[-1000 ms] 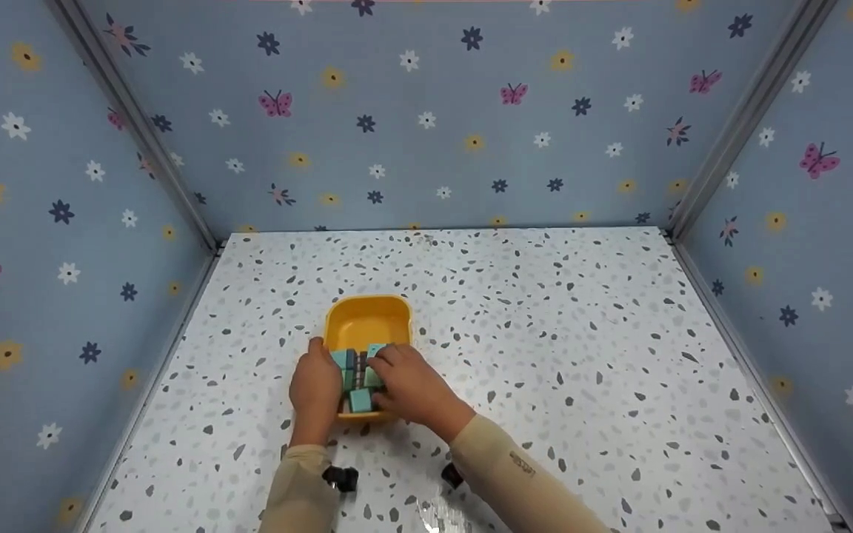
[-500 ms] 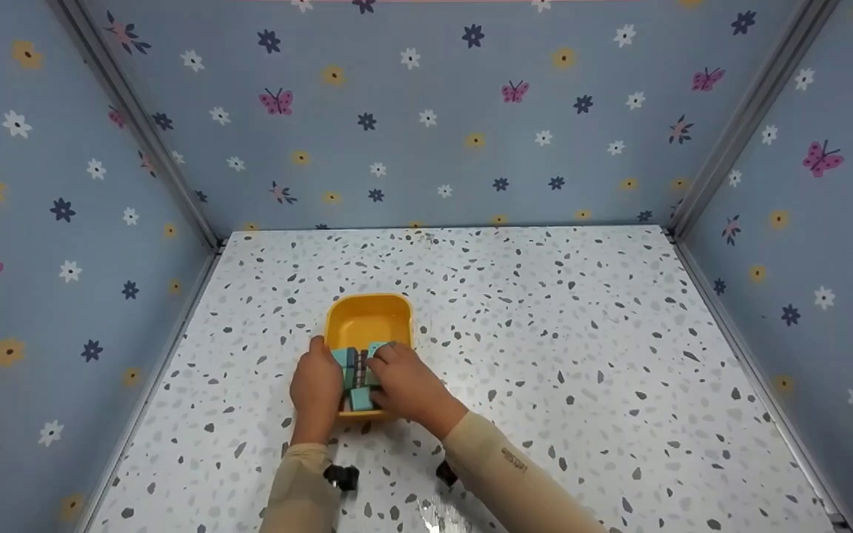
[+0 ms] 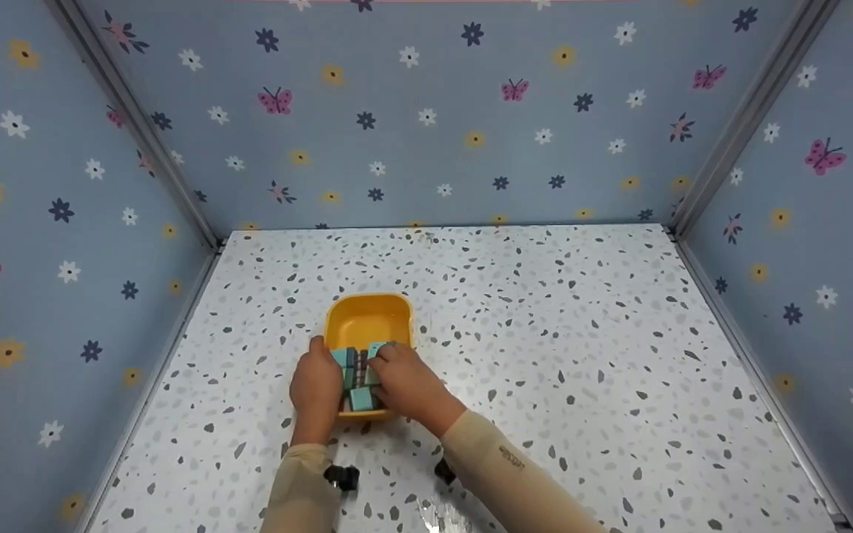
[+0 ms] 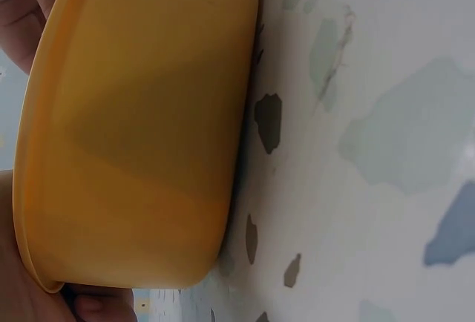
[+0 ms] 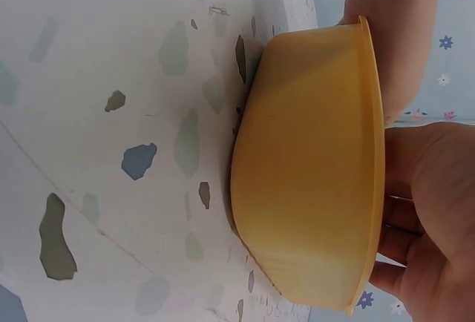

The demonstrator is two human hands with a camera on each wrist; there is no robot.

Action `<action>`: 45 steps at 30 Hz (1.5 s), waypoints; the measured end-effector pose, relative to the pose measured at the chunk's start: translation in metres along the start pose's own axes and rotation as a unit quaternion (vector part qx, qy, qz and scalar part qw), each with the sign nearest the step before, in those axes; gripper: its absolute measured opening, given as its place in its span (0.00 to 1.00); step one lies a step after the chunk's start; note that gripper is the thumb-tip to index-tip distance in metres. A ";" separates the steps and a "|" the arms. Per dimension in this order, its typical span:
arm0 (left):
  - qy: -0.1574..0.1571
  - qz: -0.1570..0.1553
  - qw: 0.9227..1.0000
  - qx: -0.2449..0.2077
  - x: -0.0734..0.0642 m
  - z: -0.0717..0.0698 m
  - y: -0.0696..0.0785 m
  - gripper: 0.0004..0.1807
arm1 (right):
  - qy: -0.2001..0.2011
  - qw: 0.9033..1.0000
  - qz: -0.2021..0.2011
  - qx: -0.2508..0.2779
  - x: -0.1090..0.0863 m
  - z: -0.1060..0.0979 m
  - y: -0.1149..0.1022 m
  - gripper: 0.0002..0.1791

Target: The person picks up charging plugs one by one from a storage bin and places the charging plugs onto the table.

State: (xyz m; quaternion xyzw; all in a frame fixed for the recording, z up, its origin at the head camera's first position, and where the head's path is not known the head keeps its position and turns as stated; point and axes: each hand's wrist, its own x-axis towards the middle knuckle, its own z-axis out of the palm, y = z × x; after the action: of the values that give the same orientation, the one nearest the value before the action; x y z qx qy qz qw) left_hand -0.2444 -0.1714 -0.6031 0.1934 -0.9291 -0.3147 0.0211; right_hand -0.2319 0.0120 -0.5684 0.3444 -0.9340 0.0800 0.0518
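A yellow plastic tub [image 3: 369, 305] stands on the speckled table in the head view. Teal and green blocks [image 3: 361, 400], with dark strips between some of them, fill its near half. My left hand [image 3: 315, 385] lies along the left wall, its fingers bent over the rim; in the left wrist view fingertips [image 4: 104, 307] show just outside the wall. From the right, my right hand [image 3: 410, 381] reaches over the rim and holds the blocks with bent fingers. The right wrist view shows those fingers behind the tub's wall [image 5: 308, 159], so their tips are hidden there.
Speckled white tabletop [image 3: 560, 355] extends around the tub, mostly to the right. Blue flowered panels [image 3: 426, 111] rise at the back and both sides. A black wrist camera [image 3: 342, 477] sits on the left sleeve, another [image 3: 445, 471] by the right one.
My right hand and forearm have shifted very slightly left over the blocks. The left hand and tub stay where they were.
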 end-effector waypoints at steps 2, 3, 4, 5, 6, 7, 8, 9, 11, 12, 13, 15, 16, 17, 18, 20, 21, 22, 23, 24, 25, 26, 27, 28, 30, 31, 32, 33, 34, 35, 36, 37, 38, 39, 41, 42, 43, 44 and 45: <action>0.001 0.000 1.000 -0.001 0.000 0.000 0.000 0.26 | 0.002 1.000 0.000 -0.011 0.001 0.000 0.000 0.17; 0.001 -0.001 1.000 -0.002 0.000 0.000 0.000 0.26 | 0.001 1.000 0.002 -0.016 0.001 0.000 0.000 0.17; 0.000 -0.001 1.000 -0.003 0.000 -0.001 0.000 0.26 | -0.001 1.000 0.003 -0.022 0.001 0.000 0.000 0.16; 0.000 -0.004 1.000 -0.004 -0.001 -0.001 0.000 0.26 | -0.001 1.000 0.004 -0.026 0.001 0.001 0.000 0.15; -0.001 -0.005 1.000 -0.005 -0.001 -0.001 0.000 0.26 | -0.004 1.000 0.006 -0.028 0.001 0.001 0.000 0.15; -0.002 -0.006 1.000 -0.006 -0.001 -0.001 0.000 0.26 | -0.007 1.000 0.009 -0.027 0.002 0.002 0.000 0.15; -0.001 -0.007 1.000 -0.006 -0.002 -0.001 0.000 0.26 | -0.009 1.000 0.012 -0.026 0.002 0.002 0.000 0.16; -0.001 -0.006 1.000 -0.007 -0.002 -0.001 0.001 0.26 | -0.011 1.000 0.014 -0.024 0.002 0.003 0.001 0.16; 0.002 -0.004 1.000 -0.009 -0.003 -0.001 0.001 0.26 | -0.012 0.999 0.018 -0.026 0.003 0.003 0.001 0.16; 0.005 0.000 1.000 -0.009 -0.003 -0.001 0.001 0.26 | -0.014 0.999 0.020 -0.029 0.003 0.004 0.001 0.16; 0.008 0.003 1.000 -0.009 -0.003 -0.001 0.001 0.25 | -0.013 0.999 0.022 -0.032 0.004 0.004 0.001 0.16; 0.011 0.010 1.000 -0.009 -0.004 -0.001 0.001 0.25 | -0.013 0.999 0.025 -0.038 0.004 0.005 0.002 0.16; 0.014 0.012 1.000 -0.008 -0.004 -0.001 0.001 0.25 | -0.014 0.999 0.026 -0.041 0.004 0.006 0.002 0.16; 0.016 0.016 1.000 -0.007 -0.005 -0.001 0.001 0.24 | -0.015 0.999 0.026 -0.041 0.004 0.006 0.002 0.16; 0.018 0.018 1.000 -0.006 -0.005 0.000 0.000 0.24 | -0.017 0.999 0.027 -0.040 0.004 0.006 0.002 0.16; 0.020 0.019 1.000 -0.006 -0.005 0.000 0.000 0.24 | -0.022 0.999 0.031 -0.032 0.004 0.005 0.002 0.16; 0.021 0.020 1.000 -0.005 -0.005 0.000 0.000 0.24 | -0.025 0.999 0.033 -0.027 0.005 0.004 0.002 0.16; 0.022 0.019 1.000 -0.004 -0.005 0.000 0.000 0.24 | -0.028 0.999 0.035 -0.023 0.005 0.004 0.002 0.16; 0.022 0.019 1.000 -0.002 -0.005 0.000 0.000 0.24 | -0.032 0.999 0.038 -0.018 0.005 0.003 0.002 0.17; 0.023 0.020 1.000 -0.001 -0.005 0.000 0.000 0.24 | -0.036 0.998 0.042 -0.013 0.005 0.003 0.002 0.17; 0.023 0.019 1.000 0.000 -0.005 0.000 0.000 0.24 | -0.039 0.998 0.045 -0.010 0.006 0.002 0.002 0.17; 0.022 0.018 1.000 -0.001 -0.005 0.000 0.000 0.24 | -0.043 0.998 0.048 -0.006 0.006 0.002 0.002 0.18; 0.020 0.016 1.000 -0.002 -0.005 0.000 0.000 0.24 | -0.046 0.998 0.051 -0.005 0.006 0.001 0.002 0.18; 0.020 0.015 1.000 -0.004 -0.005 0.000 0.000 0.24 | -0.049 0.997 0.052 -0.005 0.006 0.001 0.002 0.18; 0.019 0.013 1.000 -0.008 -0.005 0.000 0.000 0.24 | -0.054 0.997 0.053 -0.010 0.006 0.000 0.002 0.18; 0.019 0.011 1.000 -0.010 -0.005 0.000 0.000 0.24 | -0.056 0.997 0.053 -0.012 0.007 -0.001 0.002 0.18; 0.019 0.009 1.000 -0.010 -0.005 0.000 0.000 0.23 | -0.058 0.997 0.052 -0.014 0.007 -0.001 0.002 0.18; 0.020 0.007 1.000 -0.009 -0.005 0.000 0.000 0.23 | -0.061 0.997 0.051 -0.016 0.007 -0.001 0.002 0.18; 0.021 0.004 1.000 -0.008 -0.005 0.000 0.000 0.23 | -0.064 0.996 0.052 -0.016 0.008 -0.002 0.002 0.18; 0.021 0.001 1.000 -0.007 -0.005 0.000 0.000 0.23 | -0.067 0.996 0.053 -0.016 0.008 -0.002 0.002 0.18; 0.020 -0.004 1.000 -0.007 -0.005 0.000 0.000 0.22 | -0.070 0.996 0.055 -0.015 0.008 -0.003 0.001 0.18; 0.018 -0.008 1.000 -0.007 -0.005 0.000 0.001 0.22 | -0.074 0.996 0.057 -0.014 0.008 -0.003 0.001 0.18; 0.015 -0.012 1.000 -0.006 -0.005 -0.001 0.001 0.22 | -0.077 0.995 0.059 -0.014 0.009 -0.003 0.001 0.18; 0.013 -0.016 1.000 -0.007 -0.005 -0.001 0.002 0.22 | -0.078 0.995 0.060 -0.013 0.009 -0.003 0.001 0.18; 0.008 -0.023 1.000 -0.007 -0.005 -0.002 0.002 0.23 | -0.076 0.995 0.058 -0.017 0.009 -0.003 0.001 0.18; 0.007 -0.025 1.000 -0.005 -0.005 -0.002 0.002 0.23 | -0.072 0.996 0.055 -0.020 0.009 -0.002 0.001 0.18; 0.006 -0.027 1.000 -0.003 -0.005 -0.003 0.003 0.23 | -0.066 0.996 0.053 -0.021 0.009 -0.001 0.001 0.18; 0.006 -0.027 1.000 0.002 -0.005 -0.002 0.003 0.23 | -0.060 0.997 0.049 -0.023 0.009 -0.001 0.002 0.18; 0.005 -0.029 1.000 0.005 -0.005 -0.002 0.003 0.24 | -0.055 0.997 0.046 -0.023 0.008 0.000 0.002 0.18</action>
State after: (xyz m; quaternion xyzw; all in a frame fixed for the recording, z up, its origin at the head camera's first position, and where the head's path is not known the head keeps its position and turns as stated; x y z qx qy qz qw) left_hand -0.2406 -0.1692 -0.5992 0.2222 -0.9243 -0.3098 0.0160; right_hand -0.2394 0.0082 -0.5674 0.3040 -0.9517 0.0419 0.0048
